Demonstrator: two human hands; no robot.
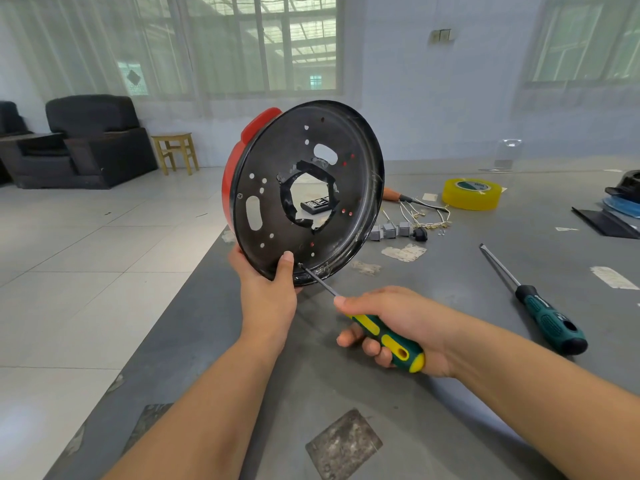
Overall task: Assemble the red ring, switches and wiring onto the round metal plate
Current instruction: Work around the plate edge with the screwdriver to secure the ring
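I see pale floor tiles [86, 244] running to a white wall [415, 98], where daylight comes through big curtained windows [242, 43]. A dark armchair [93, 140] sits at left beside a small wooden stool [175, 150]. A switch plate [440, 35] hangs on the wall.

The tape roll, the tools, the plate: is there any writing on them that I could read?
No text here can be read.
Yellow tape roll: a green and white label inside the core, too blurred to read.
Small black case seen through the round metal plate: white marks, too small.
Both screwdrivers: no lettering shows.
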